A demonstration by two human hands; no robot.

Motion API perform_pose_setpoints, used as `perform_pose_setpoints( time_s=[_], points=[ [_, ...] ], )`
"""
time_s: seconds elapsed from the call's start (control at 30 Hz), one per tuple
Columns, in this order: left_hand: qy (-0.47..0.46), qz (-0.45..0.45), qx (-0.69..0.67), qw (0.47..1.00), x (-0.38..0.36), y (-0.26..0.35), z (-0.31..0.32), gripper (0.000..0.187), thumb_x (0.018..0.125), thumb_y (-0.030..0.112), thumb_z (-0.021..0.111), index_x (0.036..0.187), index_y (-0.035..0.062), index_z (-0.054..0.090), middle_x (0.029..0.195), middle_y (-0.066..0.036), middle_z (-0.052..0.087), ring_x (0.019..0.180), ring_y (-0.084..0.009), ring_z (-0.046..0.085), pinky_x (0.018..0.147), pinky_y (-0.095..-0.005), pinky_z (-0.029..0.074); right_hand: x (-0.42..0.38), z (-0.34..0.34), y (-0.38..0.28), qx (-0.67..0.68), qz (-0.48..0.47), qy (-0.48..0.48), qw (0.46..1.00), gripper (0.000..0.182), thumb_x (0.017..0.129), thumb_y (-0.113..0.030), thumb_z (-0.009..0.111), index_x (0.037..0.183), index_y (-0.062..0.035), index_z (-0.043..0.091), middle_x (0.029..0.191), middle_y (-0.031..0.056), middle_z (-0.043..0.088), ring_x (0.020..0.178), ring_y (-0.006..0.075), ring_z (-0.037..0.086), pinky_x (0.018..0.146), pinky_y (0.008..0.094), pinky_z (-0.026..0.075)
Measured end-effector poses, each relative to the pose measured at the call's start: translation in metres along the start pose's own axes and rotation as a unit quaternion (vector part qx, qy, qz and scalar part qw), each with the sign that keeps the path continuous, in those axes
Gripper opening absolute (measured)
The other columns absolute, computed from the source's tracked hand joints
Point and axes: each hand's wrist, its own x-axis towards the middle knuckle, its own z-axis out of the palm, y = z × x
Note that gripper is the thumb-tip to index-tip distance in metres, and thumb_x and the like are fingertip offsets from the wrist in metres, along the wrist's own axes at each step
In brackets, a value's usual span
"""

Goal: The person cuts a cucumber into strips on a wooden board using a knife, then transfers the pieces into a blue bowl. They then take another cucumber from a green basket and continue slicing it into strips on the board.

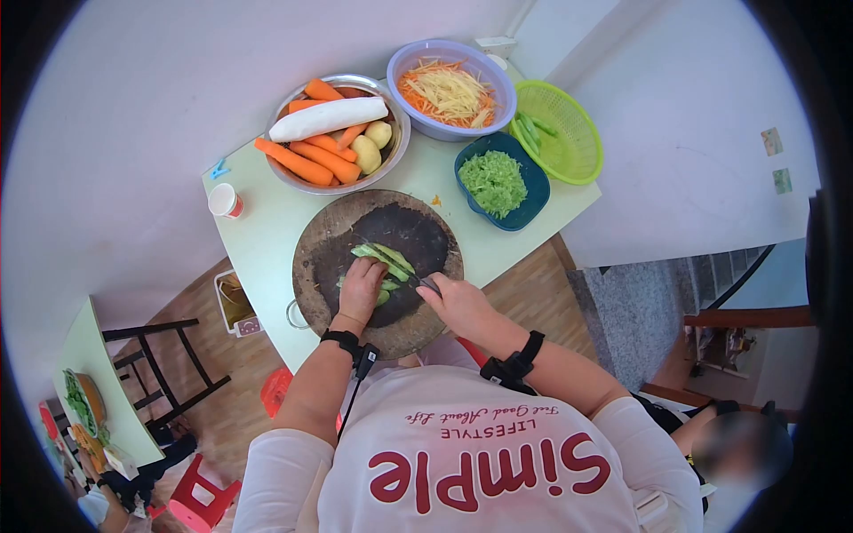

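My right hand (460,306) is closed round the handle of a knife (430,286), its fingers wrapped tight. My left hand (360,289) has its fingers bent down onto the greens (391,259); whether they pinch or only press, I cannot tell. The greens lie in cut pieces on the dark middle of the round block (315,235), some beyond my left fingertips, some between my two hands. I wear a black band (514,366) on my right wrist and a strap (342,339) on my left.

The block sits on the pale table (524,249), at the edge nearest me. Just beyond it, a metal bowl (402,133) holds carrots (298,162), a long white radish (329,119) and potatoes (368,155). A cup (224,201) stands left of that bowl. To its right, a purple basin (444,131) holds orange and pale shreds (451,92). Nearer me is a teal tub (512,219) of shredded green (493,182), with a lime colander (584,147) beside it, long green pieces (530,131) inside.
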Motion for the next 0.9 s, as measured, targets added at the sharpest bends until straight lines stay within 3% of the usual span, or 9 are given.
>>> perform_pose_setpoints(
  time_s=[0.9],
  points=[
    [-0.017,-0.012,0.014,1.000,-0.002,0.001,-0.002,0.016,0.075,0.004,0.068,0.091,0.0048,0.065,0.094,-0.010,0.062,0.091,-0.0300,0.061,0.079,-0.0387,0.051,-0.003,0.009,0.001,-0.026,-0.018,0.001,1.000,0.037,0.099,-0.041,0.051,0.100,-0.0040,0.056,0.071,0.0230,0.065,0.068,0.0427,0.065,0.060,0.0515,0.052]
  ],
)
